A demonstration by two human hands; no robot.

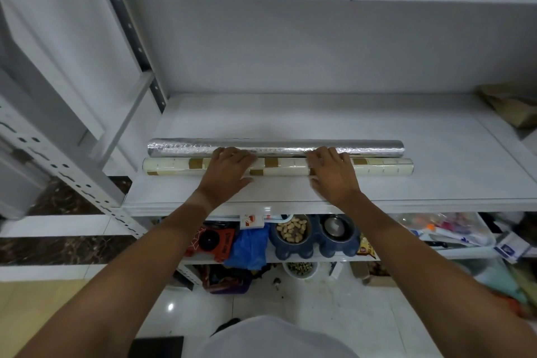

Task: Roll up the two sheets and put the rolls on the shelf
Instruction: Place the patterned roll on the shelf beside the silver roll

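Note:
Two rolls lie side by side on the white shelf (436, 154), running left to right. The silver foil roll (186, 147) is the farther one. The cream roll with brown squares (168, 166) lies just in front of it, touching it. My left hand (226, 168) rests flat on top of the cream roll left of its middle, fingers reaching to the silver roll. My right hand (331, 171) lies flat on the cream roll right of its middle, fingertips at the silver roll. Both hands hide parts of the cream roll.
A brown paper bag (511, 104) sits at the shelf's far right. The lower shelf holds a blue double pet bowl (313, 235) with peanuts, a blue plastic bag (250, 247), an orange box (212, 241) and a clear bin (453, 229). A perforated steel upright (58, 174) stands left.

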